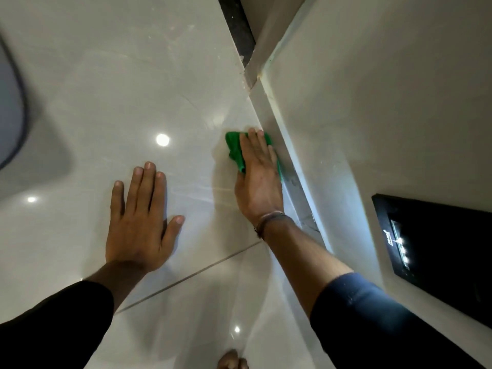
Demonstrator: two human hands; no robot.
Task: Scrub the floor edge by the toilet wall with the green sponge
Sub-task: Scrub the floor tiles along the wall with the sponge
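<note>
the right hand (259, 179) lies flat, fingers together, pressing the green sponge (234, 150) onto the floor (106, 102) at the wall (372, 102) base. at eight o'clock, the left hand (141, 222) rests spread, empty.

open glossy floor (111, 83) left, wall (372, 89) blocking right, toilet (10, 107) far left

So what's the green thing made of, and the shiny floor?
The sponge looks soft, maybe cloth or foam: it folds and crumples under the right hand. The floor looks like glazed tile, glossy enough to mirror lamps, with a grout line.
</note>
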